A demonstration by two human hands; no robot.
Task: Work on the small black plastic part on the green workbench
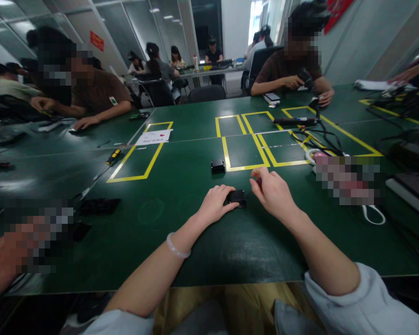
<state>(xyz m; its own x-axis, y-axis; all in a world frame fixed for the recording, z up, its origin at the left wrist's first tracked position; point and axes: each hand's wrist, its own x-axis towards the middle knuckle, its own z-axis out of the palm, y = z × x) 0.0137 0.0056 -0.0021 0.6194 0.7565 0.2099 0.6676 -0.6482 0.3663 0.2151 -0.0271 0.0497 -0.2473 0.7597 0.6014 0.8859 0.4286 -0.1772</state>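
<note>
Left hand [214,204] grasps a small black rectangular plastic block [237,197], right hand [274,191] fingers pinched together just beside it, bare green tabletop [237,244] nearside.

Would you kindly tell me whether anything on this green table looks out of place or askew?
Nothing is spilled or broken. The left hand grips a black part, the right hand beside it. A second black part sits just outside the yellow box, and a screwdriver lies slanted beside another taped box.
</note>
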